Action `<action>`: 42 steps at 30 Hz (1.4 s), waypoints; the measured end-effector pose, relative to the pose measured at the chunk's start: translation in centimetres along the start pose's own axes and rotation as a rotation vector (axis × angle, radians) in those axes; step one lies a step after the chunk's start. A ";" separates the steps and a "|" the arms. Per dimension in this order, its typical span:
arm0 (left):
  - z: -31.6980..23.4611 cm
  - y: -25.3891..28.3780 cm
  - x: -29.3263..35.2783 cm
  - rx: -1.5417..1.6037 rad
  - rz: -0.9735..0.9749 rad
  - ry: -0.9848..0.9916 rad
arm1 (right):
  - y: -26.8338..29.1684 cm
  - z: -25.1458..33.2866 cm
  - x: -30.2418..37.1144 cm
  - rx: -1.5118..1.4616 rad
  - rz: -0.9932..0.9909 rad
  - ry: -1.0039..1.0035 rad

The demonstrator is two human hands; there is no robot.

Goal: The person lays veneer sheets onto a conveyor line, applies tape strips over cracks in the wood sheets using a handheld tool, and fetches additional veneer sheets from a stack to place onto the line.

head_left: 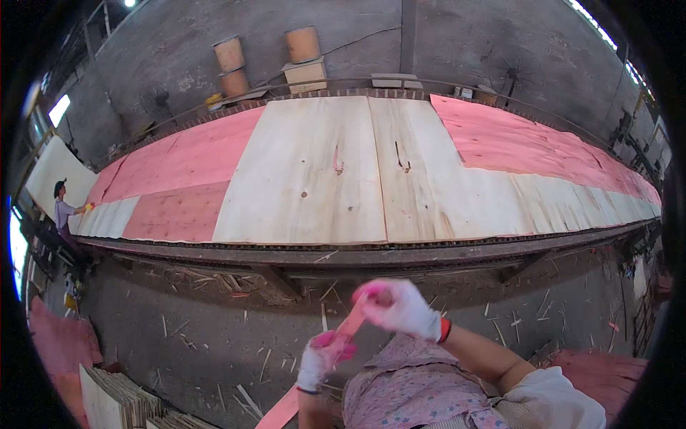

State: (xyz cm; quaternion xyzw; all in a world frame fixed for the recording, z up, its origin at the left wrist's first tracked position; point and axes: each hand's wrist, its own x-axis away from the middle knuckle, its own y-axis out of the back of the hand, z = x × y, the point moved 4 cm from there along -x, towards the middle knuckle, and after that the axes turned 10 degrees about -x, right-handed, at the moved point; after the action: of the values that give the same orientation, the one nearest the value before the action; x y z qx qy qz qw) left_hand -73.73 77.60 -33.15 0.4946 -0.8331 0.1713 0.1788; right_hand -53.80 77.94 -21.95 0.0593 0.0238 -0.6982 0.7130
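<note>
Leftmost, a co-worker [63,209] stood at the counter [400,255], where pink sheets [193,154] already lay beside pale ones. Pale sheets [300,171] filled the middle; covering looked mostly done, though a dark mark [399,154] there seemed unpatched. Nearer me, my left fingers [337,344] were closed on a pink strip [351,323], its upper end pinched by my right fingers [369,289], not yet laid. Rightward, more pink sheeting [536,143] was down.

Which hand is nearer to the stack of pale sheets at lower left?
Left: the left hand is right of the stack of pale sheets; the right hand is farther right.
</note>
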 end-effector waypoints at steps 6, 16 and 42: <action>-11.1 -4.0 -1.9 0.015 0.495 -0.332 | 6.8 -7.5 -5.4 -0.545 0.193 -0.517; -12.2 -0.7 -23.4 -0.926 -0.344 -0.147 | 17.6 -5.6 -18.5 -0.278 -0.088 -0.265; -5.3 18.8 -55.7 -0.416 0.194 0.417 | 23.4 -20.4 -58.7 0.491 -0.438 -0.053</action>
State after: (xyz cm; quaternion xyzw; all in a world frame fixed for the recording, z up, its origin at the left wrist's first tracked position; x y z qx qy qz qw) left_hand -64.84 131.08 -56.60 0.3195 -0.8390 0.1112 0.4263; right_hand -30.86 139.03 -34.17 0.2046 -0.1514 -0.8213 0.5106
